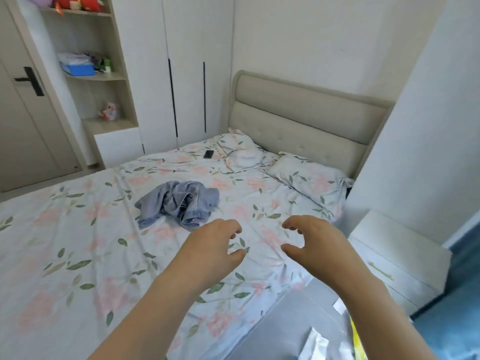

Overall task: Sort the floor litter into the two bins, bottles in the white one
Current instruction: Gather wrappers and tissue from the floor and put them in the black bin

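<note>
Few pieces of litter show: a silvery wrapper (315, 342), a white scrap (340, 306) and a yellow strip (356, 336) lie on the grey floor (280, 323) at the lower right, between the bed (78, 255) and the nightstand (397, 255), partly hidden by the right forearm. No bottle and neither bin is in view. The left hand (213, 245) and right hand (319, 242) are both empty, fingers loosely curled, held apart from each other above the bed's near corner and touching nothing. Farther out, a blue garment (179, 201) sits crumpled on the floral sheet and a phone (208, 154) lies by the pillows. This looks like the searching step, with nothing picked up. The next move probably calls for looking down and to the right, lowering a hand to the floor to pinch one flat wrapper, then finding the non-white bin for it.
</note>
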